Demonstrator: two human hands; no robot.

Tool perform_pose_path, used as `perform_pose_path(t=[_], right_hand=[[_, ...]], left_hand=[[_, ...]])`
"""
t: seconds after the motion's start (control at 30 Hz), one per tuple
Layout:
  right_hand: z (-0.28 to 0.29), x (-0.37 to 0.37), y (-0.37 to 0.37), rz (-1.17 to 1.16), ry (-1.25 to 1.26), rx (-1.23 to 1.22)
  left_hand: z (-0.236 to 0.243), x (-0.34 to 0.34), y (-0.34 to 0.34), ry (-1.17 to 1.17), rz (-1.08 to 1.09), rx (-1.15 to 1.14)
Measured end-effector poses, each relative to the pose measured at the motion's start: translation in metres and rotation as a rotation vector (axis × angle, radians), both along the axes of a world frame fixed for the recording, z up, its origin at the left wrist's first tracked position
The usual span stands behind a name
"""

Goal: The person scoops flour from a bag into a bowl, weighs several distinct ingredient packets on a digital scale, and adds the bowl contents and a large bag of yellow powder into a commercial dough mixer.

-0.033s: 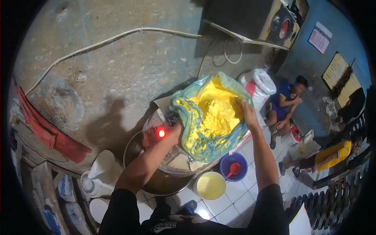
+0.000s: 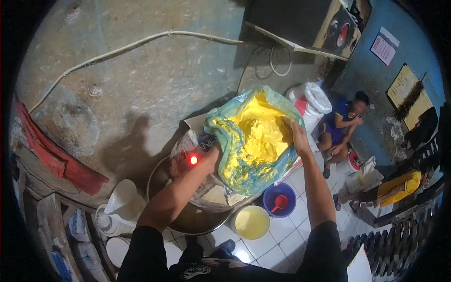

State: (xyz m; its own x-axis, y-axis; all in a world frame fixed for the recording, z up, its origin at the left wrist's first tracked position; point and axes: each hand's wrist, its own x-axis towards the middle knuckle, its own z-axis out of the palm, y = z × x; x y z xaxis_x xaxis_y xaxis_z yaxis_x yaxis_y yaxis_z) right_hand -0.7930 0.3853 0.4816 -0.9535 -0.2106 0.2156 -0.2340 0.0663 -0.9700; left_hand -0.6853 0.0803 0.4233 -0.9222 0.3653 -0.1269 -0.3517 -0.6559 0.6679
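A translucent green plastic bag (image 2: 276, 101) with its mouth spread wide stands before me, at about arm's length. Inside is a thick, soft yellow paste (image 2: 265, 134), heaped in the middle and smeared along the folds. My left hand (image 2: 214, 159) grips the bag's left side, its fingers mostly hidden by the plastic. On the opposite side, my right hand (image 2: 298, 137) is closed on the bag's rim, fingers at the edge of the paste. Beneath the bag lie a crumpled clear plastic sheet (image 2: 185, 145) and pale block-like pieces (image 2: 214, 194).
A large round metal vessel (image 2: 155, 181) stands below left. A yellow-filled tub (image 2: 252, 223) and a blue basin (image 2: 292, 209) holding a red scoop (image 2: 280, 203) sit on the tiles. White sacks (image 2: 314, 99) lean behind. Two people (image 2: 345, 123) are at right; a speaker (image 2: 342, 35) sits overhead.
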Motion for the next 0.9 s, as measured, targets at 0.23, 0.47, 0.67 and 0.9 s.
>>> perform_pose_path(t=[0.23,0.47,0.67,0.9], right_hand=[[0.027,-0.006,-0.028,0.022,-0.244,0.370],[0.055,0.000,-0.075,0.138,-0.155,0.613],[0.038,-0.026,-0.046,0.235,-0.173,0.353],[0.007,0.039,-0.020,-0.017,-0.102,-0.183]], left_hand=[[0.024,-0.003,0.001,0.028,-0.082,-0.024],[0.032,-0.011,0.011,0.062,0.018,-0.053],[0.016,-0.020,0.007,-0.033,0.017,-0.049],[0.019,-0.007,0.001,0.008,0.046,-0.203]])
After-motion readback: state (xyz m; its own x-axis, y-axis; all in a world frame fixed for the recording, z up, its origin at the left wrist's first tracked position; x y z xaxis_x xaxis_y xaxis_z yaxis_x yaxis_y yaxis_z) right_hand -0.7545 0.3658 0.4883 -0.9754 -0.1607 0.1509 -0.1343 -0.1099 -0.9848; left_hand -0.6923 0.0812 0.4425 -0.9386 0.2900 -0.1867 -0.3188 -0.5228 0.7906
